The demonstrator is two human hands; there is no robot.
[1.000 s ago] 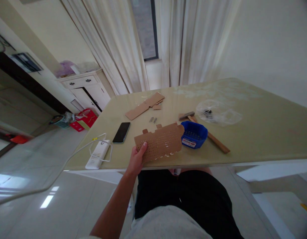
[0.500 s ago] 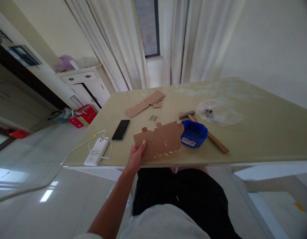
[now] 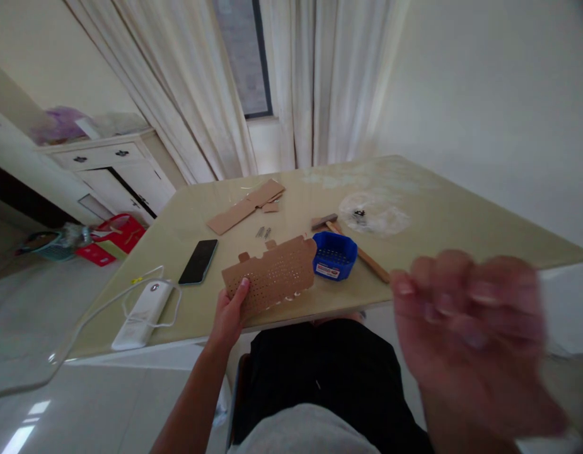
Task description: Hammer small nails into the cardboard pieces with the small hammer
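My left hand (image 3: 232,312) grips the lower left corner of a piece of brown cardboard (image 3: 277,271) punched with many small holes, thumb on top. The cardboard is held over the table's front edge. Close to the camera at the right is my right hand (image 3: 471,315), raised and somewhat blurred, its fingers curled in and nothing visible in them. A blue plastic basket (image 3: 334,255) with a white label stands at the cardboard's right end. Behind the basket lies a hammer (image 3: 371,260) with a wooden handle. Small metal pieces (image 3: 263,232) lie beyond the cardboard.
On the table (image 3: 437,233) are a black phone (image 3: 198,261), a white power strip (image 3: 144,315) with its cord, flat cardboard strips (image 3: 246,208) and a clear plastic bag (image 3: 380,217) with small dark pieces. A white cabinet (image 3: 106,161) and red bag (image 3: 116,236) stand at the left.
My right hand has come into view at the right, raised near the camera. The view has shifted rightward. My left hand keeps its grip on the perforated cardboard.
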